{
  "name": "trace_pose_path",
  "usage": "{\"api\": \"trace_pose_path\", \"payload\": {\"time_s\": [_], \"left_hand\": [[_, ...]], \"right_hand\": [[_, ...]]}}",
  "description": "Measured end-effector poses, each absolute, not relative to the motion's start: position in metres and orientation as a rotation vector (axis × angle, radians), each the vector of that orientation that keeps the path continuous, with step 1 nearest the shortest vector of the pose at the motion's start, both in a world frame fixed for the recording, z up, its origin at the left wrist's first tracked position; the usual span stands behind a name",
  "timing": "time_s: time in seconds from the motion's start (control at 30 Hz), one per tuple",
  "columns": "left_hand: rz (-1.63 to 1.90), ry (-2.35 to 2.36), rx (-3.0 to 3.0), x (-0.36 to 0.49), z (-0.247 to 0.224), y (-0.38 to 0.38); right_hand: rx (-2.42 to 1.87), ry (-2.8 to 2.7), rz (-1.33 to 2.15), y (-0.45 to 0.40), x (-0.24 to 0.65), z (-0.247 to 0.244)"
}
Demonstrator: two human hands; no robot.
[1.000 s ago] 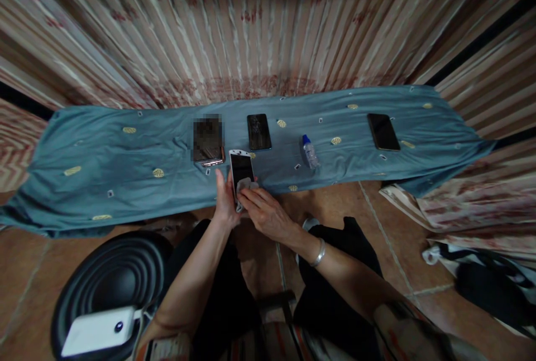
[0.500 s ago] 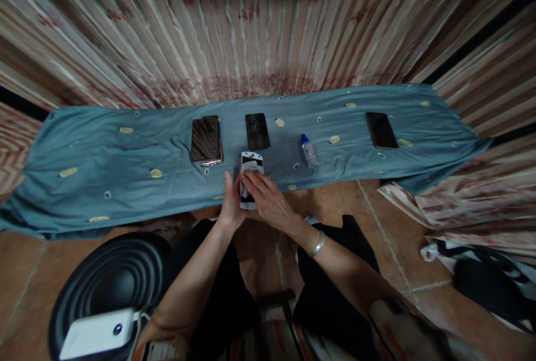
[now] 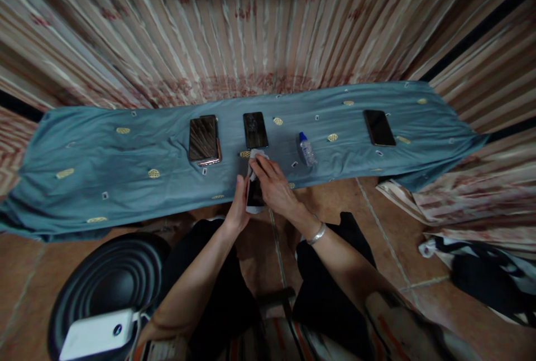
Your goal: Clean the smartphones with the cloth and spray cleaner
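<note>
My left hand (image 3: 238,210) grips a white-framed phone (image 3: 254,196) by its left side, at the table's near edge. The phone is tilted, and its dark screen shows in part. My right hand (image 3: 276,188) presses a pale cloth (image 3: 258,154) on the phone's upper end, its fingers bent over it. Beyond my hands a black phone (image 3: 255,130) lies flat. To the left is a stack of phones (image 3: 204,139). A clear bottle with a blue cap (image 3: 307,150) lies to the right of my right hand.
Another dark phone (image 3: 379,128) lies at the right of the blue-green tablecloth (image 3: 138,154). A white power bank (image 3: 98,334) with a cable rests on a round black stool (image 3: 113,277) at lower left. Curtains hang behind the table. A dark bag-like item (image 3: 481,283) is at lower right.
The white-framed phone has tilted and shifted slightly right with my left hand. My right hand and the cloth have moved up to the phone's upper end.
</note>
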State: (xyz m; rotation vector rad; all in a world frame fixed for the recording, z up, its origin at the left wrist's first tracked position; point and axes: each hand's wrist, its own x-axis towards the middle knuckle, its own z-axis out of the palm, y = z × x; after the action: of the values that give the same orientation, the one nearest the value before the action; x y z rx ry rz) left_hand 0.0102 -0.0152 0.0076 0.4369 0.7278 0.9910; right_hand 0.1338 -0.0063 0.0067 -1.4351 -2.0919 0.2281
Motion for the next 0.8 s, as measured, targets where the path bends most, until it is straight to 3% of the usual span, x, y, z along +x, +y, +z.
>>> {"api": "trace_pose_path", "payload": {"time_s": [0.8], "left_hand": [[0.988,0.751,0.392,0.012,0.011,-0.013]], "right_hand": [[-1.441,-2.094,0.205,-0.012,0.137,0.012]]}}
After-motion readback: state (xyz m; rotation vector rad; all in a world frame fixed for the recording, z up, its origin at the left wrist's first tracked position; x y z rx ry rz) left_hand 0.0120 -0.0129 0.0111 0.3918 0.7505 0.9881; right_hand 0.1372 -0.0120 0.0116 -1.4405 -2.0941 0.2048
